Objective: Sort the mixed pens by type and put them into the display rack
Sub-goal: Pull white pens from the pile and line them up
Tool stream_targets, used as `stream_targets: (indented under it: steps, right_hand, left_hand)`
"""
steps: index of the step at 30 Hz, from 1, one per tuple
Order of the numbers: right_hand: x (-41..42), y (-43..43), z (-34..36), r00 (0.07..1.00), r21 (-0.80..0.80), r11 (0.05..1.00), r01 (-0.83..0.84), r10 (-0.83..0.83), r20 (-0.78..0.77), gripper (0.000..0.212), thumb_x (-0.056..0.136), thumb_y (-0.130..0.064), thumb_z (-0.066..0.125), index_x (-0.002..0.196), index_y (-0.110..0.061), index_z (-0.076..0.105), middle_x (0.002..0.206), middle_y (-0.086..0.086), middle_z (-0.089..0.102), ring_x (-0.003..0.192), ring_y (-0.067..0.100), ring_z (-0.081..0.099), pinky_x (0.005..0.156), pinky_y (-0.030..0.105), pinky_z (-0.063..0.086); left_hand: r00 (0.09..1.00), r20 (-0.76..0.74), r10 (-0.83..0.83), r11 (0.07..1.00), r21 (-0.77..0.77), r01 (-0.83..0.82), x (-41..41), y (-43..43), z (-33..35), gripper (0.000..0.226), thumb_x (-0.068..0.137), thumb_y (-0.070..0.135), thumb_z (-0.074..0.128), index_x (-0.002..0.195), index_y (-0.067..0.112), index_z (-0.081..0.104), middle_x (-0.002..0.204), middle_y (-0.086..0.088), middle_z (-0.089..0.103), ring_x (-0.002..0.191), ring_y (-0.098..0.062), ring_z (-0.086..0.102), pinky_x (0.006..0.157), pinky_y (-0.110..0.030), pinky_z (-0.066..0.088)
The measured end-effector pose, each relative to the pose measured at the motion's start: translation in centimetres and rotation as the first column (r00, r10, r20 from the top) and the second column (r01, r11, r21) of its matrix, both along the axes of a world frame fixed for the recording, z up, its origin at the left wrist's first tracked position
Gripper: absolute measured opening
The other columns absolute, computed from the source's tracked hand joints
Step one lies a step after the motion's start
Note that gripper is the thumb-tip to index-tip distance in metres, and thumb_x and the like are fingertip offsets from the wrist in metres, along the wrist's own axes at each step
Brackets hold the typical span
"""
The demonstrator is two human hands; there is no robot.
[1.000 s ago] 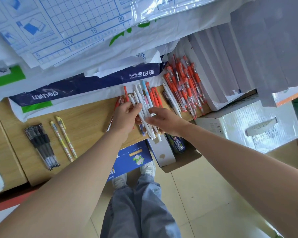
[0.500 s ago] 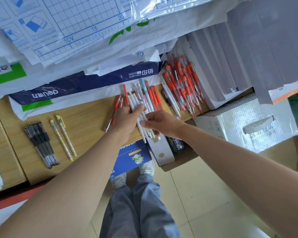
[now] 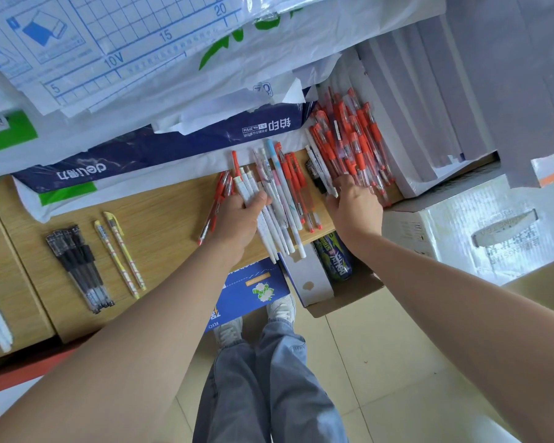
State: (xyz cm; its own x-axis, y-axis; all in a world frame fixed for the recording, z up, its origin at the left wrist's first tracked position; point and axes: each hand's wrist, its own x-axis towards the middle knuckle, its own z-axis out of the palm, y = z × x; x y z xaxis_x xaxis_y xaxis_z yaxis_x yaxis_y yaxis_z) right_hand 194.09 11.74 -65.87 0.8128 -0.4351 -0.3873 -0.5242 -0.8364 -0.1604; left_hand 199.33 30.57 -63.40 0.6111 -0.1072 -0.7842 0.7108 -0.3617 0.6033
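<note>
My left hand (image 3: 239, 219) grips a bundle of white pens (image 3: 269, 231) on the wooden shelf (image 3: 160, 219); their lower ends stick out past the shelf's front edge. Beside them lie pale patterned pens and three red pens (image 3: 296, 187). My right hand (image 3: 355, 209) reaches into the heap of red pens (image 3: 349, 145) at the right, its fingertips among the pens and hidden. Two red pens (image 3: 216, 203) lie left of my left hand. Further left lie two yellow pens (image 3: 119, 254) and a bundle of black pens (image 3: 77, 266).
Stacked paper packs and plastic bags (image 3: 160, 145) overhang the shelf's back. Grey stacked boxes (image 3: 435, 100) stand behind the red heap. A white carton (image 3: 480, 225) is at the right. Below the shelf are a blue box (image 3: 250, 292), a can (image 3: 333, 260) and my legs.
My right hand left the white pens and moved right to the red pen heap. My left hand closed round the white bundle and kept it in place.
</note>
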Motion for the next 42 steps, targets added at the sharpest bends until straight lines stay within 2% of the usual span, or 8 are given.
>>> stream_targets:
  steps: [7,12,17,23,27,33,36,42]
  right_hand:
    - [0.9,0.5,-0.2,0.996,0.069,0.998,0.001,0.005,-0.088,0.036,0.094,-0.033,0.056,0.108,-0.001,0.048,0.088,0.014,0.062,0.078,0.032,0.062,0.058,0.033,0.041]
    - [1.5,0.1,0.1,0.988,0.040,0.997,-0.072,0.077,-0.135,0.033,0.096,-0.033,0.051,0.107,-0.002,0.049,0.079,0.008,0.053,0.069,0.027,0.054,0.056,0.031,0.039]
    - [1.6,0.2,0.0,0.987,0.007,0.994,-0.112,0.112,-0.111,0.027,0.096,-0.025,0.047,0.105,0.000,0.053,0.076,0.009,0.054,0.068,0.027,0.057,0.056,0.031,0.041]
    - [1.9,0.5,-0.4,0.984,-0.032,0.990,-0.134,0.129,-0.120,0.033,0.097,-0.029,0.052,0.107,0.002,0.054,0.086,0.014,0.063,0.076,0.030,0.062,0.057,0.031,0.041]
    - [1.8,0.4,-0.3,0.989,-0.005,0.989,-0.145,0.144,-0.042,0.024,0.098,-0.025,0.047,0.096,-0.002,0.054,0.068,0.006,0.051,0.059,0.025,0.052,0.049,0.026,0.034]
    - [0.8,0.4,2.0,0.967,0.319,0.913,-0.253,0.237,0.091,0.019,0.096,-0.017,0.049,0.078,-0.010,0.045,0.054,0.000,0.046,0.044,0.014,0.045,0.041,0.024,0.035]
    - [0.6,1.8,3.8,0.942,0.504,0.804,-0.316,0.330,0.064,0.027,0.096,-0.018,0.052,0.072,-0.013,0.041,0.052,-0.003,0.041,0.043,0.011,0.034,0.045,0.021,0.028]
    - [1.6,7.7,6.8,0.909,0.712,0.648,-0.269,0.416,-0.035,0.027,0.096,-0.019,0.052,0.070,-0.019,0.047,0.059,0.000,0.043,0.052,0.013,0.036,0.051,0.025,0.028]
  left_hand:
    - [1.000,-0.002,0.011,1.000,0.015,-0.011,0.0,0.2,-0.5,0.032,0.097,0.033,0.052,0.097,0.006,0.069,0.086,-0.010,0.059,0.077,-0.020,0.049,0.070,-0.035,0.040]
    - [0.999,-0.008,0.048,0.999,0.007,-0.048,0.2,0.3,-0.4,0.038,0.097,0.033,0.053,0.104,-0.002,0.064,0.092,-0.008,0.065,0.081,-0.021,0.056,0.073,-0.037,0.045]
    - [0.998,-0.001,0.063,0.998,-0.010,-0.063,0.3,0.6,-0.3,0.026,0.097,0.033,0.053,0.098,0.010,0.066,0.100,-0.005,0.071,0.096,-0.032,0.065,0.088,-0.051,0.051]
    - [0.997,0.009,0.076,0.997,-0.019,-0.076,0.0,1.0,-0.5,0.024,0.098,0.031,0.051,0.100,0.012,0.066,0.097,0.005,0.068,0.086,-0.015,0.061,0.067,-0.029,0.048]
    - [0.994,0.015,0.107,0.994,-0.026,-0.106,-0.3,1.5,-0.6,0.027,0.098,0.030,0.051,0.105,0.007,0.064,0.102,0.003,0.070,0.085,-0.018,0.060,0.071,-0.033,0.048]
    - [0.990,0.003,0.139,0.989,-0.055,-0.139,-0.8,1.9,0.6,0.019,0.099,0.025,0.049,0.103,0.013,0.064,0.105,-0.002,0.068,0.085,-0.015,0.059,0.077,-0.030,0.045]
    - [0.986,0.004,0.169,0.983,-0.065,-0.169,-0.5,2.1,2.3,0.025,0.099,0.023,0.049,0.113,0.007,0.062,0.105,-0.004,0.067,0.087,-0.015,0.061,0.074,-0.028,0.046]
    - [0.971,0.039,0.235,0.971,-0.052,-0.233,-0.8,4.8,4.1,0.033,0.091,0.037,0.059,0.100,0.006,0.066,0.090,-0.020,0.065,0.073,-0.024,0.055,0.064,-0.032,0.042]
